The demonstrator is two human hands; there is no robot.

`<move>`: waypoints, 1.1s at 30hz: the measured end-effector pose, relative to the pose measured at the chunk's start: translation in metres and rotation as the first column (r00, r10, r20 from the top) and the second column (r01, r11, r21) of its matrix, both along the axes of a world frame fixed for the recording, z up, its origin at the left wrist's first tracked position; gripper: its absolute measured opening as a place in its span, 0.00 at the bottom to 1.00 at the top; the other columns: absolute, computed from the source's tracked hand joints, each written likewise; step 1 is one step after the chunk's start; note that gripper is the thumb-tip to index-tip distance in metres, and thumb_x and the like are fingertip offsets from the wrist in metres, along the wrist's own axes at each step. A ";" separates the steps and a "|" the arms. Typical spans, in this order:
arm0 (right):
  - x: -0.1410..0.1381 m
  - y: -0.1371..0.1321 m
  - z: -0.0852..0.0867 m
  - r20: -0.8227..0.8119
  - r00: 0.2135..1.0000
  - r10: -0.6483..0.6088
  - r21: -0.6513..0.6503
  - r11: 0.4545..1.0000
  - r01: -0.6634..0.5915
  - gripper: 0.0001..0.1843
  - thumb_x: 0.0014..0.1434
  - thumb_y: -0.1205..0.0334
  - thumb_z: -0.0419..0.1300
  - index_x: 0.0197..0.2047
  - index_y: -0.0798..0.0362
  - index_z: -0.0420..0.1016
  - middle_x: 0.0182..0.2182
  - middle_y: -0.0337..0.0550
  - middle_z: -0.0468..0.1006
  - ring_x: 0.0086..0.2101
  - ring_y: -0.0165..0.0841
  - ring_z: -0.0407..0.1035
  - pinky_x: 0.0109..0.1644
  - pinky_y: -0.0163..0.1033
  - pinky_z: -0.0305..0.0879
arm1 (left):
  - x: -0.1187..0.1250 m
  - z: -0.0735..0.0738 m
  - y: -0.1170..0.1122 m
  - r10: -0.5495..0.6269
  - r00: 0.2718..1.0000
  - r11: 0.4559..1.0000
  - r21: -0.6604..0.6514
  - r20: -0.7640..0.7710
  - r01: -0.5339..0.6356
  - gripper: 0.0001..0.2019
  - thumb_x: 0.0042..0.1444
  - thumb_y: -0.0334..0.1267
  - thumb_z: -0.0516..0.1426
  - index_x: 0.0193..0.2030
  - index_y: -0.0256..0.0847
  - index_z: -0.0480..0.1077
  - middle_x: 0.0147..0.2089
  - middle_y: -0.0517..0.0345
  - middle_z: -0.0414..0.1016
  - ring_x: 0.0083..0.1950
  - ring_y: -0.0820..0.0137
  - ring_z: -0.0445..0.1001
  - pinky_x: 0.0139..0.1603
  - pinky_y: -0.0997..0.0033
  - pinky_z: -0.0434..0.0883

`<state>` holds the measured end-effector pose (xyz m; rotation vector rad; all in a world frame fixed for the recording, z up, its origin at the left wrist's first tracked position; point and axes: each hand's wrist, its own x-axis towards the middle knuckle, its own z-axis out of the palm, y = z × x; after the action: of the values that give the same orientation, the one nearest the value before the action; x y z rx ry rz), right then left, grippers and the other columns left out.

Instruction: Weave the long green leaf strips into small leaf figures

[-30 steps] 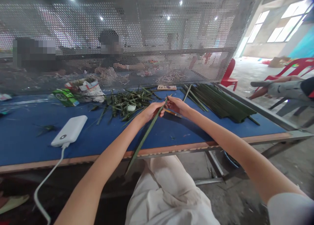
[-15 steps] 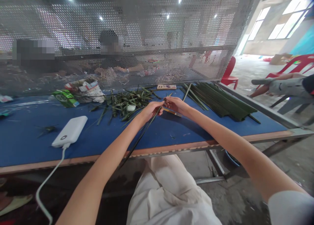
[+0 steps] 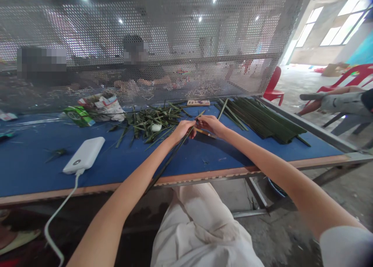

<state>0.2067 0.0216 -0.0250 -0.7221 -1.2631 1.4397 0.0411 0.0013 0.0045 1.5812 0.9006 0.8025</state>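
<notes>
My left hand [image 3: 183, 129] and my right hand [image 3: 210, 124] meet over the blue table [image 3: 204, 154], both pinched on one long green leaf strip [image 3: 166, 166]. The strip slants from my fingers down past the table's near edge toward my lap. Its upper tip pokes out beyond my right fingers. A thin yellowish stick [image 3: 205, 133] lies on the table just under my right hand. A heap of cut green leaf scraps [image 3: 151, 121] lies right behind my left hand.
A stack of long green leaves [image 3: 262, 119] lies at the right of the table. A white power bank [image 3: 84, 155] with its cable sits at the left, with snack packets [image 3: 96, 105] behind. A perforated metal screen [image 3: 175, 45] closes the far side; people sit beyond it. Red chairs stand at right.
The strip has turned edge-on and looks thinner than a second ago. Both hands stay together at the same spot, shifted only slightly.
</notes>
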 end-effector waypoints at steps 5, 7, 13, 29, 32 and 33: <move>0.000 0.001 0.001 0.051 0.999 -0.003 0.011 1.000 0.002 0.09 0.53 0.60 0.67 0.28 0.56 0.73 0.23 0.36 0.69 0.27 0.26 0.64 0.39 0.35 0.64 | 0.003 0.002 -0.005 0.048 0.999 0.998 -0.039 0.019 -0.048 0.15 0.63 0.35 0.50 0.25 0.35 0.69 0.15 0.57 0.69 0.15 0.74 0.65 0.20 0.75 0.61; -0.002 0.000 0.003 0.035 0.999 0.014 -0.001 1.000 -0.014 0.07 0.54 0.62 0.65 0.32 0.57 0.75 0.25 0.38 0.71 0.29 0.26 0.65 0.40 0.35 0.65 | 0.003 -0.001 -0.003 0.039 0.998 0.998 -0.045 0.054 -0.037 0.14 0.61 0.35 0.51 0.26 0.35 0.69 0.15 0.58 0.68 0.15 0.74 0.64 0.21 0.75 0.61; -0.004 -0.004 0.009 -0.020 0.997 0.069 -0.027 0.997 -0.069 0.05 0.59 0.65 0.60 0.32 0.56 0.73 0.27 0.37 0.71 0.30 0.25 0.65 0.43 0.33 0.64 | -0.002 -0.009 0.008 -0.012 0.987 0.996 -0.083 0.162 0.026 0.16 0.61 0.42 0.53 0.27 0.35 0.70 0.17 0.58 0.68 0.18 0.74 0.66 0.22 0.75 0.61; -0.002 0.003 0.006 -0.061 0.944 0.323 -0.077 0.942 -0.327 0.14 0.68 0.58 0.48 0.30 0.51 0.62 0.19 0.33 0.61 0.22 0.30 0.64 0.34 0.37 0.68 | -0.007 -0.004 0.008 -0.068 0.972 0.967 -0.224 0.223 0.119 0.13 0.58 0.36 0.51 0.30 0.32 0.73 0.24 0.51 0.77 0.25 0.72 0.72 0.36 0.71 0.70; -0.002 0.003 0.006 -0.060 0.949 0.308 -0.085 0.946 -0.313 0.12 0.67 0.58 0.51 0.31 0.51 0.63 0.21 0.33 0.64 0.23 0.29 0.64 0.34 0.36 0.67 | -0.006 -0.003 0.004 -0.077 0.972 0.976 -0.184 0.220 0.119 0.10 0.55 0.35 0.53 0.29 0.33 0.72 0.23 0.53 0.76 0.25 0.73 0.72 0.34 0.73 0.70; -0.002 0.002 0.007 -0.060 0.956 0.287 -0.093 0.952 -0.292 0.11 0.66 0.58 0.52 0.31 0.51 0.64 0.21 0.34 0.65 0.24 0.29 0.64 0.34 0.35 0.67 | -0.005 -0.002 0.002 -0.076 0.974 0.979 -0.170 0.215 0.114 0.08 0.54 0.34 0.54 0.29 0.33 0.72 0.23 0.55 0.75 0.24 0.74 0.71 0.33 0.73 0.69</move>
<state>0.2043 0.0241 -0.0180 -0.5834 -1.3079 1.7598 0.0360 0.0036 0.0027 1.3439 0.7196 0.7790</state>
